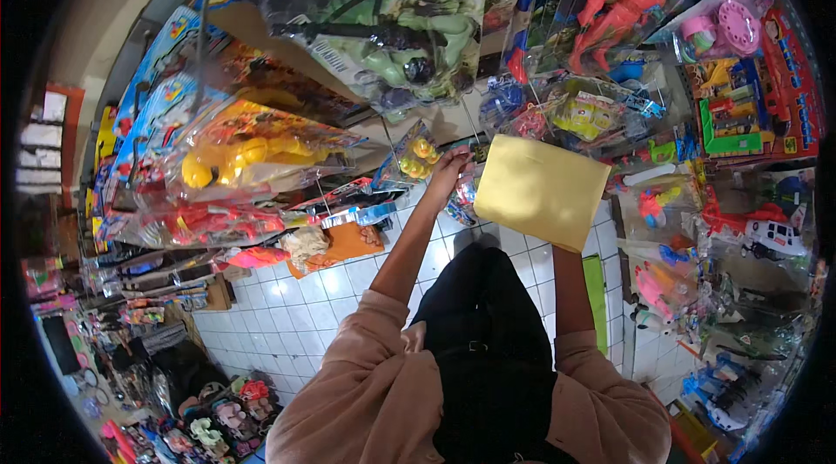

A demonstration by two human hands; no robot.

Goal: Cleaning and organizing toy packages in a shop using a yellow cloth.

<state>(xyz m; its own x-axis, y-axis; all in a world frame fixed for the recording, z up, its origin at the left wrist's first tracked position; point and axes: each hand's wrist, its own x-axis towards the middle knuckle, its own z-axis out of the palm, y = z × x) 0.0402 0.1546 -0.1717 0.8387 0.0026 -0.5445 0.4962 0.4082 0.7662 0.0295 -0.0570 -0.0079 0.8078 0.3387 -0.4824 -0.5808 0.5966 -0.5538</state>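
My left hand reaches to the hanging toys, between a small pack of yellow rubber ducks and a yellow sheet. Its fingers are bent near a metal display hook; whether they grip anything cannot be told. The plain yellow sheet, of paper or thin card, lies over my right forearm's end and hides my right hand. Above hangs a large green muscular figure in clear packaging with a dark card. A yellow figure in plastic hangs at the left, and a red figure at the upper right.
Packaged toys line the wall on both sides, among them a white and red toy helicopter. An orange packet hangs low at the left above the white tiled floor. Hair accessories crowd the lower left. A green panel stands beside my right forearm.
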